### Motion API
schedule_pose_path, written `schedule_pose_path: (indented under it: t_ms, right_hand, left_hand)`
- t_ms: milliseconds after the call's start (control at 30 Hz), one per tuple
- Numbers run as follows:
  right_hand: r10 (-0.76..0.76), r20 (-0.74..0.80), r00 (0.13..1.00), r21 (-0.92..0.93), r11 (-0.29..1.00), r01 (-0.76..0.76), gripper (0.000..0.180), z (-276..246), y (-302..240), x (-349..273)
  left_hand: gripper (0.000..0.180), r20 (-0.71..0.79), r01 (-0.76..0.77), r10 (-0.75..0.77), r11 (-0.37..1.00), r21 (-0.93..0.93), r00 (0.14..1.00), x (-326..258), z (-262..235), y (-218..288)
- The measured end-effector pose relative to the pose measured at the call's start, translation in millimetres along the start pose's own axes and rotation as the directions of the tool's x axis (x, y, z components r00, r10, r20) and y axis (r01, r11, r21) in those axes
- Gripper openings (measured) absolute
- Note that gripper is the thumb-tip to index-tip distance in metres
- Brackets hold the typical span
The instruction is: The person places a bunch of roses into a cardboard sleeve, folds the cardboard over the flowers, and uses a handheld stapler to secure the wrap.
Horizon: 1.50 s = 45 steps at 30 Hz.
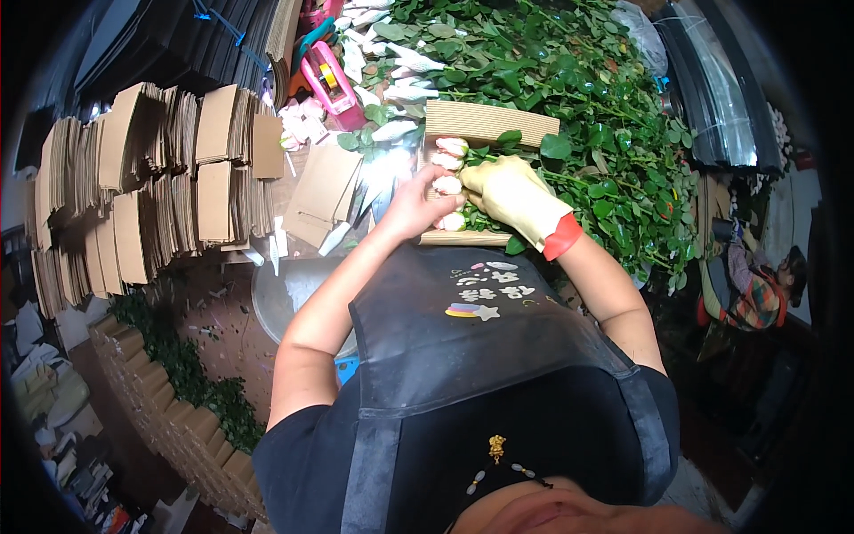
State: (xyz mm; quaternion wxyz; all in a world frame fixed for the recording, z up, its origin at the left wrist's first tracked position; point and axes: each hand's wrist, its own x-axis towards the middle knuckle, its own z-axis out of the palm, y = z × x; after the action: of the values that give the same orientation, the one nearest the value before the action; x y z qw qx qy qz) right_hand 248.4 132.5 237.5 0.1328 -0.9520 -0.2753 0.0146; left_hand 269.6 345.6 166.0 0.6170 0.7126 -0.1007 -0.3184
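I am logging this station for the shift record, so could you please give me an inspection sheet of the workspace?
Surface: worktable, mostly covered.
Job's things: pale rose buds in a row on a corrugated cardboard sheet, stems and leaves running right.
Clutter: stacks of folded cardboard sleeves at left; pink tape dispenser; heap of leafy rose stems.
Grips: left hand bare, fingertips on the buds; right hand in a yellow glove, pressing the stems.
Cables: nothing seen.
Surroundings: another person at right; leaf scraps on the floor.
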Motion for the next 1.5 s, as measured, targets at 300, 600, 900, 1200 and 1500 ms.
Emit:
schedule_pose_path:
  t_ms: [300,600,900,1200,1500]
  right_hand:
    - [0.379,-0.049,0.924,-0.059,0.923,-0.381,0.034,3.7,-18.4,-10.8]
    - [0.189,0.043,0.981,-0.048,0.981,-0.186,0.017,-7.5,9.8,8.6]
    - [0.179,0.021,0.984,-0.093,0.980,-0.176,0.012,-12.2,-2.4,4.4]
    - [0.382,-0.097,0.919,-0.079,0.918,-0.390,0.027,20.9,-6.9,7.1]
    - [0.498,-0.158,0.853,0.223,0.859,-0.460,0.034,-27.4,-30.3,-5.5]
  left_hand:
    - [0.019,-0.116,-0.007,-0.002,0.997,-0.080,0.993,0.5,11.9,-10.3]
    - [0.045,-0.314,-0.123,0.179,0.974,0.190,0.932,3.1,15.0,-21.9]
    - [0.055,-0.252,-0.014,0.089,0.958,0.285,0.964,13.3,9.5,11.7]
    - [0.041,-0.376,-0.050,0.103,0.988,0.148,0.921,10.9,20.9,11.3]
    - [0.044,-0.416,-0.258,0.442,0.866,0.428,0.795,7.1,-23.9,-55.6]
